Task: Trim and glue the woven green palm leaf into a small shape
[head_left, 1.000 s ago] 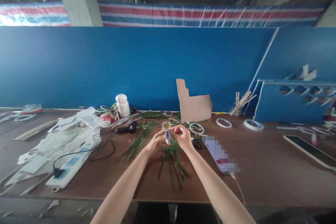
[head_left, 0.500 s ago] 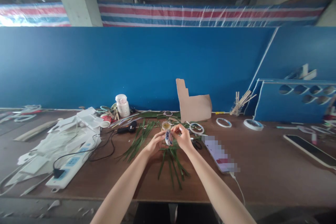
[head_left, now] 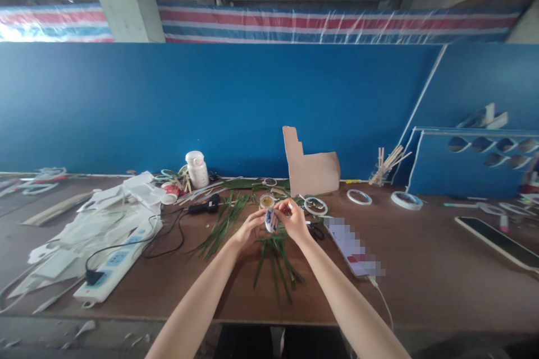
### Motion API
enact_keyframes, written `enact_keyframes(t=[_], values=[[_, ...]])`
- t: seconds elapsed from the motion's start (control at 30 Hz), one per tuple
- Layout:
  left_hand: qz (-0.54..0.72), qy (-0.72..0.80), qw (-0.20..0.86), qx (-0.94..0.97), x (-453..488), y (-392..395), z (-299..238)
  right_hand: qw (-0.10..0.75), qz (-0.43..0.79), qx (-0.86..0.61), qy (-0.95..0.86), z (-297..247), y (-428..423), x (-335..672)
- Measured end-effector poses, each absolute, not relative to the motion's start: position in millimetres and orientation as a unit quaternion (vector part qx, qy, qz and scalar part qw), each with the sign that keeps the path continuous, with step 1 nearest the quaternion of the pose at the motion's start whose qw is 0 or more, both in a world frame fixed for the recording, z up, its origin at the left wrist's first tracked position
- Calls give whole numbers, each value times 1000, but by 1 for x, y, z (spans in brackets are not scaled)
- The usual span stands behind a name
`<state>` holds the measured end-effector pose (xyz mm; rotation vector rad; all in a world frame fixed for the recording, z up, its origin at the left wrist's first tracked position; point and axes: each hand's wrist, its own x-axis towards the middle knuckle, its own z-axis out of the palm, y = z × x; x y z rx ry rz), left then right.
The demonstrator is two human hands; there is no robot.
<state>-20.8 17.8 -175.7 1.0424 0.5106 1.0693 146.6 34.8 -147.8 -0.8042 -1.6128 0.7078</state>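
Observation:
Between my two hands is a small white piece with blue markings (head_left: 270, 221); its exact kind is not clear. My left hand (head_left: 251, 227) is closed on its left side. The fingers of my right hand (head_left: 292, 219) pinch at its right edge, and a small white bit shows near the fingertips. Green leaf strips (head_left: 278, 269) fan out on the table below the hands, with a further bunch of strips (head_left: 223, 227) to the left. Just behind the hands sits a small round container (head_left: 266, 201) with yellowish contents.
Left are a power strip (head_left: 113, 263), white scraps (head_left: 96, 224), a black corded tool (head_left: 204, 205) and a white bottle (head_left: 196, 169). Cardboard (head_left: 314, 171) leans at the back. Right are tape rolls (head_left: 406, 200), a phone (head_left: 351, 247), black scissors handles (head_left: 315, 231) and wooden sticks (head_left: 387, 165).
The blue-and-white piece is turned very slightly between my fingers. Both hands stay in nearly the same place, and the table looks unchanged.

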Motion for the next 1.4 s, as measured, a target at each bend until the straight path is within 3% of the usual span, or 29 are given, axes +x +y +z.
enact_keyframes(t=[1.4], values=[[484,240,699,468,-18,18,-175,543,291,-345,-708,-153,35,145]])
